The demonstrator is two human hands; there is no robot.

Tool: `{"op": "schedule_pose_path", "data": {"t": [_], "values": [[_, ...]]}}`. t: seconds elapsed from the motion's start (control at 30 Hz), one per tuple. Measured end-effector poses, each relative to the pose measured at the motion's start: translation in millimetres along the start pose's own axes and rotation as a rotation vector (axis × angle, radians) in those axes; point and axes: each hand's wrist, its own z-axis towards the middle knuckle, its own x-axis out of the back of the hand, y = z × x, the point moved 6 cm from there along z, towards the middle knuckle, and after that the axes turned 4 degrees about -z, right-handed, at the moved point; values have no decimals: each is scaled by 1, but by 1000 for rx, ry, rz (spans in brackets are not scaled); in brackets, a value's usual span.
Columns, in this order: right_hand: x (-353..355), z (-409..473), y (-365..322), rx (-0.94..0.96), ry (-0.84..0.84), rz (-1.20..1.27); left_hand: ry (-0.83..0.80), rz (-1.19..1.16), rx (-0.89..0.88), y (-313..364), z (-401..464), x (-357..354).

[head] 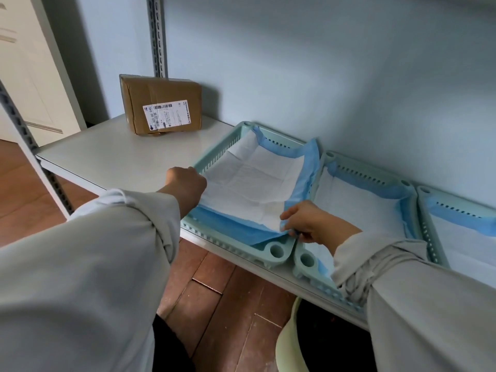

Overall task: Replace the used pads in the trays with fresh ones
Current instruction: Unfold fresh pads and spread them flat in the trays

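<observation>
- The left hand [185, 187] is curled on the near-left corner of the pad [252, 183]; the right hand [308, 224] pinches its near-right corner.
- The pad lies in the leftmost tray [276, 251], between the hands and stretching away from them.
- Both hands reach it equally, so either lifting or smoothing looks likely.
- Past the right hand sits a second tray [370, 175].

Pale green moulded plastic tray [276, 251], slotted and faintly glossy, holds a creased white pad [249, 181] of matt, quilted paper-like fabric edged in thin blue plastic film. The shelf [112, 154] is smooth, painted grey metal on perforated steel uprights [158, 36]. A taped brown cardboard box [161, 103] carries a paper label. Floor [214, 291]: scuffed reddish wood boards.
</observation>
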Motion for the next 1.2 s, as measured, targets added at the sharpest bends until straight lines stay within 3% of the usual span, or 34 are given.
{"op": "schedule_pose_path", "data": {"t": [0.1,0.17,0.27,0.37,0.43,0.6,0.93,1.07,1.13,1.2], "values": [[-12,2,-10,139,13,-240,134,48,-87,8,0,11],[-17,5,-14,174,41,-289,157,-63,-146,20,3,12],[-21,6,-18,223,117,-650,-104,-488,-177,38,9,-11],[-17,-1,-35,352,304,-1010,-278,-465,-167,45,6,-37],[-16,-2,-43,411,314,-1030,-281,-445,-122,44,8,-46],[-42,6,-28,322,-100,-928,-321,-389,-83,43,10,-54],[-49,28,-36,261,-350,-1048,-352,-385,-51,46,15,-43],[-55,27,-40,286,-298,-1146,-262,-391,-30,45,11,-42],[-53,30,-43,274,-250,-1050,-301,-373,-20,44,9,-43],[-42,33,-49,313,-70,-917,-313,-379,-13,45,15,-35]]}}
